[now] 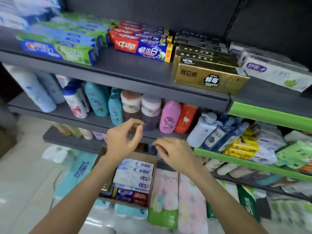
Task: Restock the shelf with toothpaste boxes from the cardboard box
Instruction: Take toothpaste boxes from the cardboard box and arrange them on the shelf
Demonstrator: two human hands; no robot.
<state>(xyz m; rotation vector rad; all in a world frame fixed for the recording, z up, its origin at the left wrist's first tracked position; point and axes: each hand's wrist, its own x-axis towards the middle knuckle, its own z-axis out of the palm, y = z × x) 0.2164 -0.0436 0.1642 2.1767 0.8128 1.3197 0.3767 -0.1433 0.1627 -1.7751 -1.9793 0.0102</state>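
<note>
The open cardboard box (152, 179) stands low in front of me on packs of goods. Inside it lie white toothpaste boxes (135, 173) and, nearer me, red-and-blue ones (133, 195). My left hand (123, 141) hovers above the box's far end, fingers loosely curled, holding nothing. My right hand (173, 153) hangs just right of the box, fingers bent and empty. On the top shelf (135, 68) sit rows of green-blue boxes (59, 49), red-and-blue boxes (143, 47), gold boxes (209, 76) and white boxes (276, 73).
Shampoo and lotion bottles (169, 117) fill the shelf below the toothpaste. Green-edged shelves (270, 114) at the right carry soaps and wipes. Tissue and toilet-paper packs (179, 200) lie around the box on the floor.
</note>
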